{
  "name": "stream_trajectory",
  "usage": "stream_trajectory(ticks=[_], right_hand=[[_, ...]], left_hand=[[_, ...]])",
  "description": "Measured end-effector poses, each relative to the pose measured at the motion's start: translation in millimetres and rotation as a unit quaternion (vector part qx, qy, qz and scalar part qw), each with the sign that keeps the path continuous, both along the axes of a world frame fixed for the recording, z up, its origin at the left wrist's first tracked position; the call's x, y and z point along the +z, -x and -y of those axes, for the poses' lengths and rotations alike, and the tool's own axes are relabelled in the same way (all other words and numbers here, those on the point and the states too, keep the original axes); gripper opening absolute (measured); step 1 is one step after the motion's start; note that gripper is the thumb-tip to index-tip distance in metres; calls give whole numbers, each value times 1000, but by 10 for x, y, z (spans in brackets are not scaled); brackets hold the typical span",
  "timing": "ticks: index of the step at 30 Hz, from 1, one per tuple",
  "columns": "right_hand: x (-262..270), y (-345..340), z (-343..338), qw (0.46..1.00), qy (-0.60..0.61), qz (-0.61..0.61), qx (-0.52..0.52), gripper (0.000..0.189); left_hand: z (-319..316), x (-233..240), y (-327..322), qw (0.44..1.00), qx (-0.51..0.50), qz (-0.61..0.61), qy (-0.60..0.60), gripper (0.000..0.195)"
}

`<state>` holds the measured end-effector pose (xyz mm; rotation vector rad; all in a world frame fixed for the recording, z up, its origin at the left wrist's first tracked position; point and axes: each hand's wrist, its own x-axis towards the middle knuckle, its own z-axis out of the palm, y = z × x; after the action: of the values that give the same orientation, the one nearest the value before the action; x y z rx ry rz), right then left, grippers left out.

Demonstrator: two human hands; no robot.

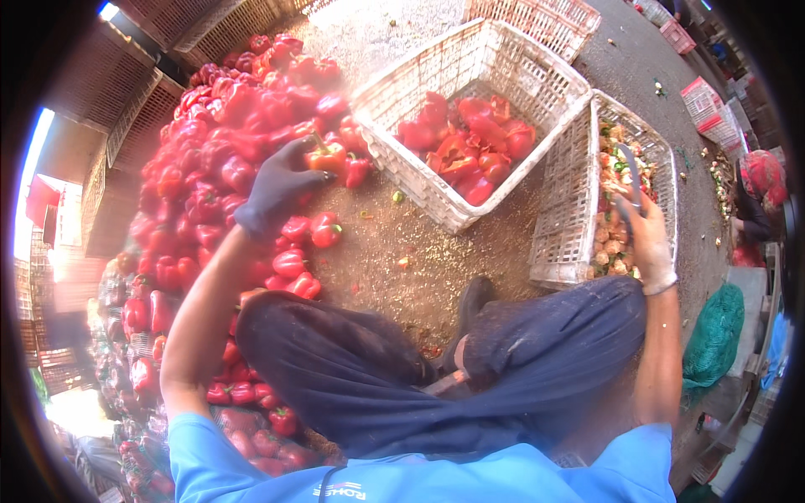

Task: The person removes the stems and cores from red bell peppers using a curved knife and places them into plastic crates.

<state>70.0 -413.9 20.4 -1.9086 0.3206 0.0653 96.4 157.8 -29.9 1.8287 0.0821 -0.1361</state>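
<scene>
My left hand (286, 182), in a dark glove, has its fingers around an orange-red bell pepper (326, 156) at the edge of a large heap of red bell peppers (207, 157). A curved knife (631, 168) is in my right hand (648, 242), over a white plastic crate (561, 217) of pepper cores and scraps (613, 236). Between the hands stands a larger white plastic crate (409, 176) partly filled with cut red pepper pieces (468, 148). Some whole red peppers (289, 263) lie on the ground near my left knee.
Mesh sacks of peppers (141, 371) stand at the lower left, stacked crates (94, 75) at the upper left. Another crate (534, 25) is behind the large one. At the right are a green mesh sack (714, 336) and another person (758, 195). Seeds litter the ground.
</scene>
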Motion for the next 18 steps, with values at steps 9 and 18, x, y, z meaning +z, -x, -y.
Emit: stream_trajectory(ticks=[9, 18], right_hand=[[-204, 509, -1703, 949, 61, 236, 201, 52], [-168, 978, -2225, 962, 81, 165, 202, 65]], left_hand=[[1117, 740, 864, 994, 42, 38, 97, 60], [1616, 486, 1109, 979, 96, 11, 181, 65]])
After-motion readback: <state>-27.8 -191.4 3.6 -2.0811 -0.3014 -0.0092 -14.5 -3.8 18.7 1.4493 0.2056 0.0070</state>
